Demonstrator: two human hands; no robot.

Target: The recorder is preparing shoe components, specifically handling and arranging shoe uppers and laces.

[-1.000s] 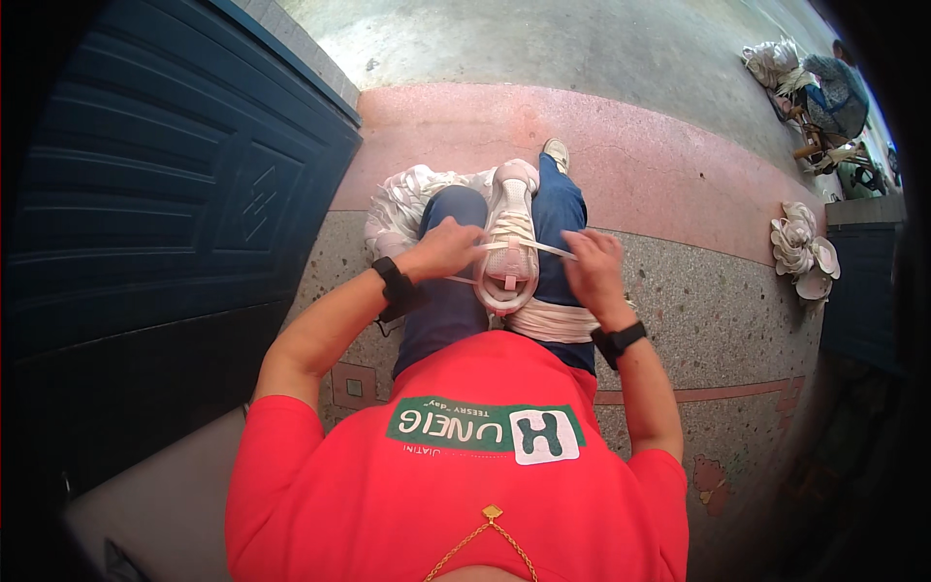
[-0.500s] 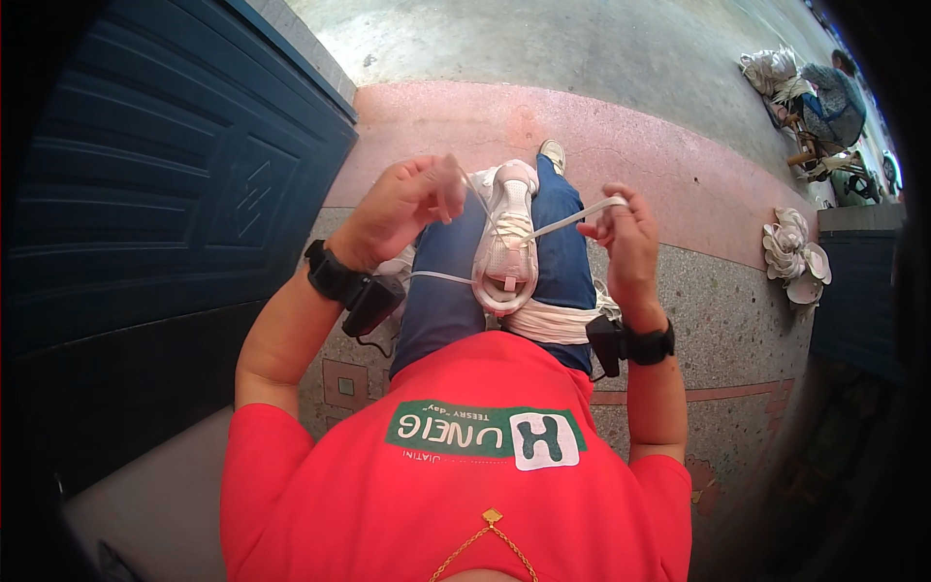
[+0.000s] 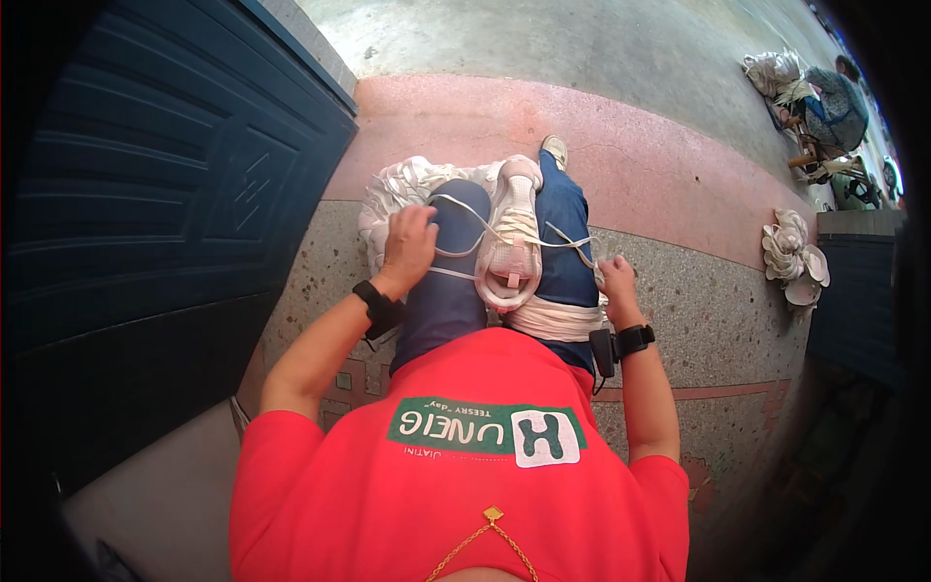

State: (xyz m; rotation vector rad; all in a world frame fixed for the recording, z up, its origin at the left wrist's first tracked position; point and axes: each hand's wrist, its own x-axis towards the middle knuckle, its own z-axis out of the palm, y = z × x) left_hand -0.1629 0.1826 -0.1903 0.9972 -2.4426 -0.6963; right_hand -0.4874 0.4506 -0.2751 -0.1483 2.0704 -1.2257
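A white and pale-pink sneaker rests between my thighs, its toe pointing away and its heel opening toward me. White laces run through its eyelets. One shoelace lies in a loose curve over my left knee; another shoelace bends across my right thigh. My left hand is beside my left knee, next to that curve of lace, fingers loosely bent and apart. My right hand is low beside my right thigh, its fingers parted near a bundle of white laces wrapped round that thigh.
White shoes are piled beyond my left knee. Dark blue door panels stand close on the left. More shoes lie on the floor at right. Farther off, a seated person is beside a pale heap.
Both hands have let go of the raised laces and come down, the left to my knee, the right beside my thigh. The laces have dropped slack over my legs.
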